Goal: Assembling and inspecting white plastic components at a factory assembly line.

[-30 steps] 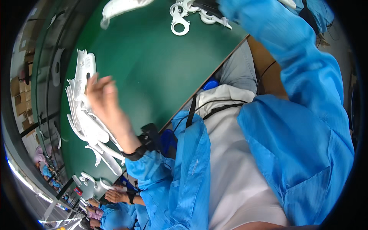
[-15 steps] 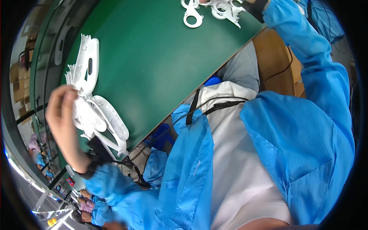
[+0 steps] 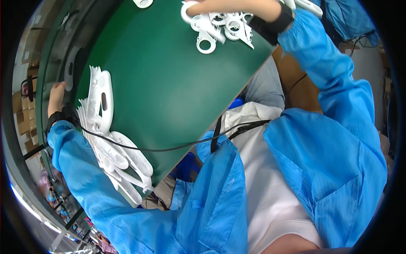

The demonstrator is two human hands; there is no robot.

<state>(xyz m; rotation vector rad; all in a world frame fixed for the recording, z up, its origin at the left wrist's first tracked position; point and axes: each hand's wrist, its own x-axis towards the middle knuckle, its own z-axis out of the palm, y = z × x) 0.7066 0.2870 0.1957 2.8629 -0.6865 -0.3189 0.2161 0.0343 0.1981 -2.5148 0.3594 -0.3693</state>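
My left hand (image 3: 56, 96) reaches past a pile of long white plastic shells (image 3: 105, 95). Its fingers are curled at the lower end of a greyish-white slotted shell (image 3: 70, 67), which lies by the dark side rail. Part of the grip is hidden. At the far edge, my right hand (image 3: 241, 6) extends over a cluster of white plastic parts with rings (image 3: 206, 45). The fingertips close on a white ring-shaped part (image 3: 185, 14) at the cluster's left side. Some of this hand is cut off by the top of the picture.
The green tabletop (image 3: 156, 93) runs between both piles. A black cable (image 3: 169, 150) stretches from my left wrist across to my waist. Another white part (image 3: 143, 3) sits at the far edge. Cardboard boxes (image 3: 25, 122) stand beyond the rail at the left.
My left hand has moved from above the shell pile outward to the slotted shell by the rail. The view has shifted, bringing more of my right hand and the ring parts into sight.
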